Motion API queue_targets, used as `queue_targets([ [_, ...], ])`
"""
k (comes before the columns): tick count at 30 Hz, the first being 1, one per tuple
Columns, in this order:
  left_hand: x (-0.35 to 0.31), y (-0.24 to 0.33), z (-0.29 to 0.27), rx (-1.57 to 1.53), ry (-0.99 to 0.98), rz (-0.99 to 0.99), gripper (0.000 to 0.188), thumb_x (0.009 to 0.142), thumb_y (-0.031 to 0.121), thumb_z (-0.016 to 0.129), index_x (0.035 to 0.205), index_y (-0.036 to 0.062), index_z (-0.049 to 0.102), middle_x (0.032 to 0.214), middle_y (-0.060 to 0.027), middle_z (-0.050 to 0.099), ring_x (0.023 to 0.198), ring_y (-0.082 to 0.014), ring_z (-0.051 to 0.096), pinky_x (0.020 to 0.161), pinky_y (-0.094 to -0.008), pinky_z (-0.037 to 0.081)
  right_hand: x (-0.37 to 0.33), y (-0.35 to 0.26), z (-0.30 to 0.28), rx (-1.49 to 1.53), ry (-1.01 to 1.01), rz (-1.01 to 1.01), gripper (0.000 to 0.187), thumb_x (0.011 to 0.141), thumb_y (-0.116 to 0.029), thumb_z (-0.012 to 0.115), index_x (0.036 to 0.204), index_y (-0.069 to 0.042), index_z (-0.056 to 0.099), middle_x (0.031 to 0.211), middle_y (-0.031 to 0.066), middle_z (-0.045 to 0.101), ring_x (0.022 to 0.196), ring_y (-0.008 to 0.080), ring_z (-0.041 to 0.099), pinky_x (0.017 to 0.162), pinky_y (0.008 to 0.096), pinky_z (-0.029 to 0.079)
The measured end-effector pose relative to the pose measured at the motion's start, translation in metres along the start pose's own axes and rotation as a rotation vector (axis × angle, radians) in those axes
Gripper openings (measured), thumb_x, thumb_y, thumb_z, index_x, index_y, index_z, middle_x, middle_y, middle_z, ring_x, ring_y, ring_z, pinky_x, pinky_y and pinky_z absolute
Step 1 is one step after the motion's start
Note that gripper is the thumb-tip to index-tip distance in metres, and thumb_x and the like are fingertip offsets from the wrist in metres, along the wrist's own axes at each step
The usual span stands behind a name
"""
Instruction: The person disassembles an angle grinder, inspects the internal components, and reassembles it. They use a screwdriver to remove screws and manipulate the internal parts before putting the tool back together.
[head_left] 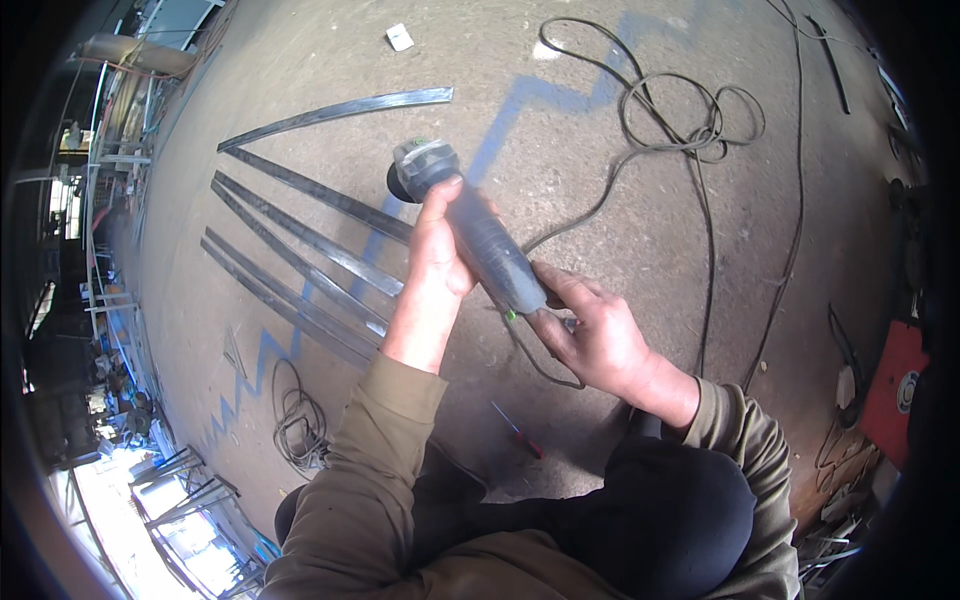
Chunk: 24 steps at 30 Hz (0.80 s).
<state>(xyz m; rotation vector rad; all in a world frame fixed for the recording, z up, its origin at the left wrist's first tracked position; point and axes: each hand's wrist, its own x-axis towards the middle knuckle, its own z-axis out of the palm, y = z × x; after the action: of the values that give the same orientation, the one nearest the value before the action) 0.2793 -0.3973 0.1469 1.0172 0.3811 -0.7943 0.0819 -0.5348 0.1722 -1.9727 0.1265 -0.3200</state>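
Observation:
Both my hands hold a dark grey angle grinder [493, 240] slantwise above the concrete floor, its head pointing up and left. Just below the gear head, my left hand [438, 248] is wrapped round the body, with the thumb along the top. My right hand [598, 330] grips the tail end with thumb and fingers, near a small green spot. A black round part shows at the left of the head; whether a disc is fitted I cannot tell. The dark power cord [530, 360] hangs by the tail. Beyond my left forearm lie several long metal bars [320, 195], fanned out on the floor.
A red-handled screwdriver [520, 436] lies close to my knees. Tangled cable [690, 140] spreads at the far right, and another coil [300, 420] lies left. A red case or panel [895, 390] stands at the right edge. A small white piece [399, 37] lies far off.

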Motion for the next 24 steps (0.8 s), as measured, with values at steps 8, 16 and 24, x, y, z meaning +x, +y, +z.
queue_targets([
  [8,-0.001,-0.004,0.002,-0.013,-0.006,0.016,0.041,0.094,0.041,0.072,0.106,0.0031,0.063,0.087,-0.0120,0.070,0.080,-0.0260,0.070,0.075,-0.0410,0.059,-0.005,0.021,0.004,0.342,-0.071,0.144,0.052,0.095,-0.016,0.083,0.140,0.002,0.064,0.119,0.0202,0.075,0.104,0.0270,0.078,0.089,0.0364,0.063],
  [16,0.002,-0.006,0.001,-0.071,0.032,-0.045,0.045,0.091,0.043,0.073,0.105,0.0015,0.063,0.087,-0.0143,0.069,0.077,-0.0302,0.071,0.072,-0.0438,0.062,-0.012,0.035,0.003,0.548,-0.134,0.290,0.051,0.095,-0.014,0.083,0.142,-0.003,0.065,0.121,0.0092,0.073,0.113,0.0163,0.071,0.098,0.0335,0.059],
  [24,-0.006,-0.006,0.007,-0.083,-0.101,-0.090,0.040,0.091,0.037,0.071,0.107,0.0006,0.062,0.090,-0.0161,0.069,0.079,-0.0318,0.070,0.077,-0.0463,0.062,-0.015,0.036,0.007,0.854,-0.194,0.299,0.059,0.097,-0.008,0.080,0.149,0.001,0.055,0.126,0.0075,0.069,0.117,0.0158,0.066,0.103,0.0332,0.057],
])
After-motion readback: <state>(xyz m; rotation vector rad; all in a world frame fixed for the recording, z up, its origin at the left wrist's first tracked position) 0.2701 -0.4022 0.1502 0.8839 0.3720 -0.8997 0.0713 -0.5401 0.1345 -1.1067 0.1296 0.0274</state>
